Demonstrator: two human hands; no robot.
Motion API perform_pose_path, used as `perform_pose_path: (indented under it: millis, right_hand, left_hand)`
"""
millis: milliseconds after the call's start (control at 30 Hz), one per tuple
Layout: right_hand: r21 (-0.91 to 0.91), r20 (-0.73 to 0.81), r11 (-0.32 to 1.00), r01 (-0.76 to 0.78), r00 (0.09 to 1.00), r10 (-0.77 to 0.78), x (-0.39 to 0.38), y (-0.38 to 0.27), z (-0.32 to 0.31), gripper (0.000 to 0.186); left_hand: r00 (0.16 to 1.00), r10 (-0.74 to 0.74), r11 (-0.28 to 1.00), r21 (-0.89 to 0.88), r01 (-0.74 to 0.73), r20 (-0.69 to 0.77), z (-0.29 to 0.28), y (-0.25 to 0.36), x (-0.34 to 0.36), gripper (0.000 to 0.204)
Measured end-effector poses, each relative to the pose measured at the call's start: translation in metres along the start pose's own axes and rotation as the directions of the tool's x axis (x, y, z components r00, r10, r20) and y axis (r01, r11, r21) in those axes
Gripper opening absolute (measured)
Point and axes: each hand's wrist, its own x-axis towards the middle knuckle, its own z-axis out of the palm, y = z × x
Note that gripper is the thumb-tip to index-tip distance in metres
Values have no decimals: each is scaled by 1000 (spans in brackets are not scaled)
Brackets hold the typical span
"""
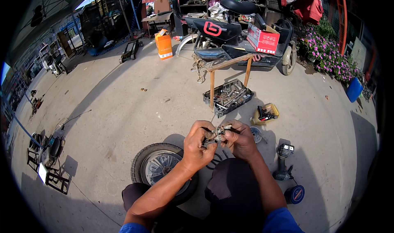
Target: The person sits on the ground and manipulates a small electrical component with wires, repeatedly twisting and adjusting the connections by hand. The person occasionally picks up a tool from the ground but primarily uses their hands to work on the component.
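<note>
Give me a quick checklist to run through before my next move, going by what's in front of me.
1. Part secured: ok. Your left hand and right hand both grip the small grimy part.
2. Part in one piece: cannot tell. Fingers cover much of it.
3. Hands gloved: not ok. Both are bare.
4. Wheel lying flat: ok. The spoked, tyred wheel is on its side on the concrete, near your left knee.
5. Hand tools visible: ok. The black tray ahead is full of them.
6. Cordless power tool in hand: not ok. It's on the ground to your right.
</note>
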Motion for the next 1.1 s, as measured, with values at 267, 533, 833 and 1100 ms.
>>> perform_pose_path:
  millis: [267,533,833,1100]
  right_hand:
    - [48,38,998,-50,998,48,1,1,-2,26]
    - [33,-3,998,-58,998,58,2,0,3,26]
    - [17,-52,998,-66,996,67,2,0,11,21]
    - [12,-73,994,-104,992,105,0,-4,10,20]
  left_hand:
    - [1000,3,1000,3,-3,-11,3,-2,-1,16]
    - [1000,-12,1000,-4,12,-16,1,0,0,12]
    - [998,53,995,88,-51,-26,0,-2,-3,12]
    - [997,78,991,113,-76,-12,4,-2,-4,18]
